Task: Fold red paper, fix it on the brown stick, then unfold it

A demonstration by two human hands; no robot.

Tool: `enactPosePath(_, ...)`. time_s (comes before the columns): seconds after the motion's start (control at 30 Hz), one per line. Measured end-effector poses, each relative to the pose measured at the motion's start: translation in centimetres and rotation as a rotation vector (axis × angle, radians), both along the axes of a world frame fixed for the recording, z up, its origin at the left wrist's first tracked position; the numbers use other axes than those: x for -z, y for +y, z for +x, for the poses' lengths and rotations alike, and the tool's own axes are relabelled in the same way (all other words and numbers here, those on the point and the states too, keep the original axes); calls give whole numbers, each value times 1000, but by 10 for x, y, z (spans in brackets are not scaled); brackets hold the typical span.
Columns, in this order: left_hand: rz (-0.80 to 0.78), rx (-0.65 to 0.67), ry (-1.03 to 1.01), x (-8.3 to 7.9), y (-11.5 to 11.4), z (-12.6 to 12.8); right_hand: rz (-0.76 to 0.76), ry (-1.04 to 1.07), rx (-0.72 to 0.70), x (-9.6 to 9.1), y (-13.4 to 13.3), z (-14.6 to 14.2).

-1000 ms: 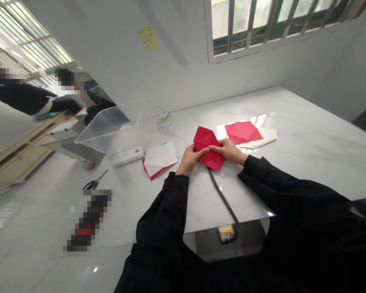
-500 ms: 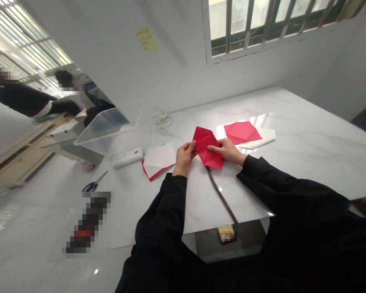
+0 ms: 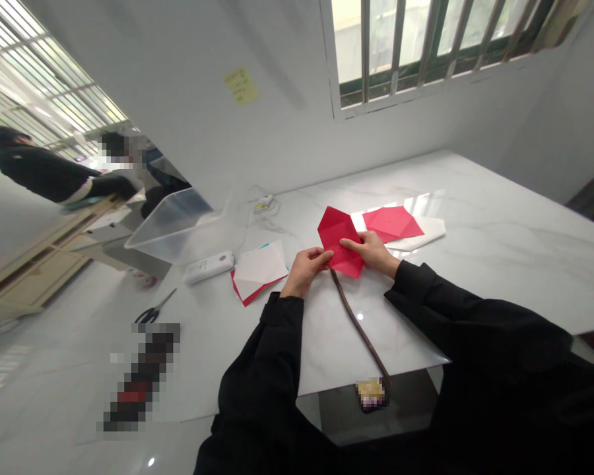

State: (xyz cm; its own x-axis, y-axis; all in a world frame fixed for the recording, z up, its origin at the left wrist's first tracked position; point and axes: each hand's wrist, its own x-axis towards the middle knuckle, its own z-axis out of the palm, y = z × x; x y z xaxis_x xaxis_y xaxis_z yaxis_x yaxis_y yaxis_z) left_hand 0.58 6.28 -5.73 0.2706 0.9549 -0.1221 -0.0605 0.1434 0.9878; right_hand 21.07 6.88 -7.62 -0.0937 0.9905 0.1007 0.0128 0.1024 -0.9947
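Between my two hands is a red piece of folded paper (image 3: 337, 234), held above the table and showing creases. My left hand (image 3: 307, 267) pinches its lower left edge between thumb and fingers. On the right side, my right hand (image 3: 373, 253) grips the paper with the thumb on top and the fingers behind. A thin brown stick (image 3: 359, 326) runs from below the paper toward the table's front edge; its upper end is hidden. Behind my right hand lies another red creased sheet (image 3: 393, 223), partly over a white paper piece (image 3: 423, 234).
White and red papers (image 3: 260, 269) lie left of my hands, beside a white device (image 3: 209, 266) and a clear plastic bin (image 3: 171, 227). Scissors (image 3: 153, 313) rest farther left, near a blurred dark item (image 3: 141, 379). Two people (image 3: 44, 165) are in the left background.
My left hand has slid down from the paper's upper left side to its lower left edge. My right hand keeps its grip, and the view has tilted slightly upward.
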Motion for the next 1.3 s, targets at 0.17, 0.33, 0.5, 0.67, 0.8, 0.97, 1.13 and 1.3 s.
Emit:
enactPosePath(0.17,40,-22,4,3,1,0,-6,50,13,1,1,-1)
enactPosePath(0.33,84,34,9,-1,-3,2,-36,109,55,2,2,-1)
enactPosePath(0.5,159,24,40,-8,-7,3,-67,191,87,5,6,0)
enactPosePath(0.67,274,47,5,-12,-7,2,-104,258,149,5,9,2)
enactPosePath(0.8,351,20,133,-12,-8,4,-135,274,154,3,10,2)
enactPosePath(0.97,371,-25,147,-9,-9,9,-131,252,162,5,10,3)
enactPosePath(1.13,360,-53,129,-4,-7,11,-125,236,160,2,8,3)
enactPosePath(1.3,365,-47,136,-3,-8,13,-134,228,156,-2,6,3)
